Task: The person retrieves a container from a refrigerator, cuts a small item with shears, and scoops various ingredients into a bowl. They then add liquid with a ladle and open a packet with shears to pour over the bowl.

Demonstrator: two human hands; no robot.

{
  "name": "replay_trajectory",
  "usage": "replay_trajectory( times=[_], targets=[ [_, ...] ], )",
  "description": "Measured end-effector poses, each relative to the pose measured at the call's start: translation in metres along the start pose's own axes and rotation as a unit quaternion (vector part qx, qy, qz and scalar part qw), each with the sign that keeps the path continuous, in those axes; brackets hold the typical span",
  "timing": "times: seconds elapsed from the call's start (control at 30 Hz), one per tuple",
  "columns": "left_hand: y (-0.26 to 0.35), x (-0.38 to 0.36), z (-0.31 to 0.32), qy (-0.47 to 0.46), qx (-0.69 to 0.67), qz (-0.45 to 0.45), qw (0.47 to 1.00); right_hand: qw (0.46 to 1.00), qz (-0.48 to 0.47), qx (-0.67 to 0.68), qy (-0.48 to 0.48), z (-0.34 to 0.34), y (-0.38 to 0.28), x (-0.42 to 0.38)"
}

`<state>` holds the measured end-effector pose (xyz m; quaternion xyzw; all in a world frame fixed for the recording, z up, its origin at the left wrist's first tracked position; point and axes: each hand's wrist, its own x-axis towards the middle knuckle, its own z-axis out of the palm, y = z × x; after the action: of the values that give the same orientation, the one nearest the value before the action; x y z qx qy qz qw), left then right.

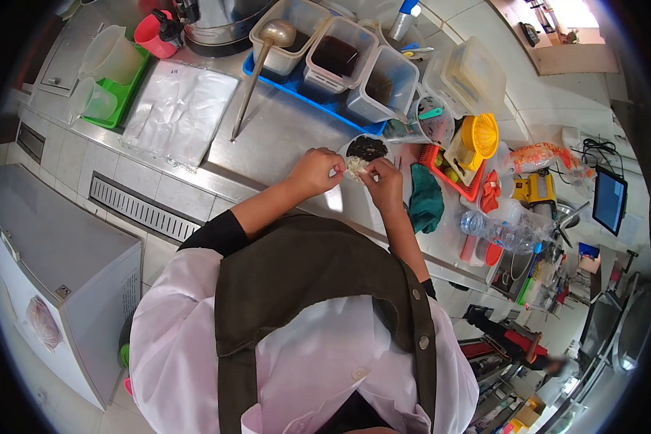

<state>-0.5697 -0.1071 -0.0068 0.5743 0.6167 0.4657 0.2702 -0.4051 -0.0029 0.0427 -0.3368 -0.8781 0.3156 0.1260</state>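
On the steel counter before me is a small white round dish [387, 150] with dark, nearly black food [367, 147] and pale crumbly food [355, 167] at its near side. My left hand [318, 172] is at the left of the dish, its fingers curled and pinched together; whatever they hold is too small to make out. From the right, my right hand [385, 182] reaches over the near edge, thumb and fingertips closed on some of the pale food. The fingers partly cover the dish's near rim.
Behind the dish, a blue tray [296, 90] bears several plastic tubs and a long ladle [252, 87]. Clear plastic bags [181, 108] lie leftward. A green cloth [426, 199], red basket [448, 176], yellow juicer [479, 137] and plastic bottle [503, 231] crowd the right. Another person stands far right.
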Motion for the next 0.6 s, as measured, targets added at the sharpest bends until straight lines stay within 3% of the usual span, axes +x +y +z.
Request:
replay_trajectory(
  times=[0.1,0.2,0.4,0.5,0.6],
  targets=[
    [0.003,0.001,-0.002,0.042,0.006,0.028,0.999,1.000,-0.011,-0.003,-0.009,-0.002,-0.002,0.003],
    [0.006,-0.001,-0.001,0.055,0.006,-0.029,0.998,0.998,-0.063,0.018,0.012,-0.002,-0.003,0.002],
    [0.009,-0.003,-0.002,-0.010,0.032,-0.042,0.999,0.995,-0.085,0.023,0.043,-0.002,-0.014,-0.004],
    [0.011,-0.002,-0.005,-0.008,0.015,-0.019,1.000,0.997,-0.004,0.041,0.058,-0.009,-0.020,-0.009],
    [0.020,-0.001,-0.007,-0.010,-0.002,0.014,1.000,0.997,-0.013,0.051,0.063,-0.013,-0.019,-0.011]
  ],
)
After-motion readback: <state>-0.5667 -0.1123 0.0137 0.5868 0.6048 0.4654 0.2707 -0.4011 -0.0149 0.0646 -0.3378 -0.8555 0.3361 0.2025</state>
